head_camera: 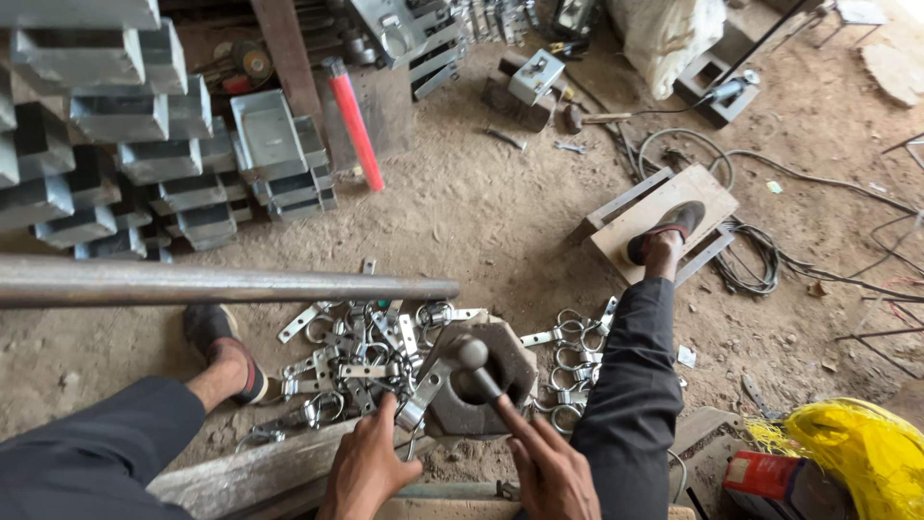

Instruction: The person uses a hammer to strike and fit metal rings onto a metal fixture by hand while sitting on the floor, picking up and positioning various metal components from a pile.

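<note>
Dusty dirt floor; right hand grips hammer, left hand steadies metal clamp.

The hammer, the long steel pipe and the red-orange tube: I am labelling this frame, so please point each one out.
hammer [473, 354], head view, on its rounded metal head.
long steel pipe [221, 285], head view, mid-length on its upper side.
red-orange tube [356, 125], head view, middle of its coloured shaft.

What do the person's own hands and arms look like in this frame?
Both the left hand and the right hand are bare: no gloves, rings or watch show. No sleeve reaches either wrist in view. The forearms are cut off by the frame's bottom edge.
</note>
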